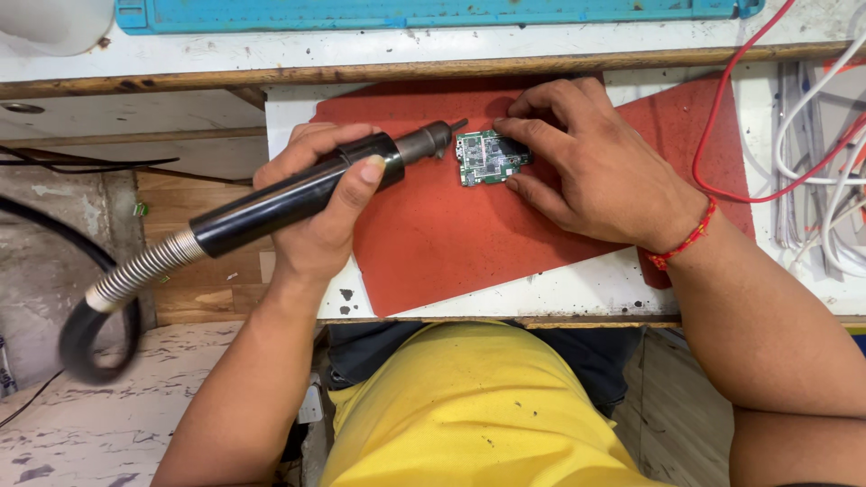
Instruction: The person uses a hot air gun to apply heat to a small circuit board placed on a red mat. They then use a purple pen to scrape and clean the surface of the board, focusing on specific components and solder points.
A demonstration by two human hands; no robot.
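head view: the left hand [320, 212] wraps its fingers tight around a black hot-air wand [298, 194], nozzle aimed at the green board [490, 157] and just short of its left edge. the board lies flat on a red mat [433, 243], which shields the bench [577, 293] beneath. the right hand [586, 167] spreads its fingertips on the board's right edge, pinning it so it stays put.

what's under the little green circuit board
The green circuit board lies flat on a red mat, which rests on a white worktop. The right hand covers the board's right edge, so whatever lies beneath there is hidden.
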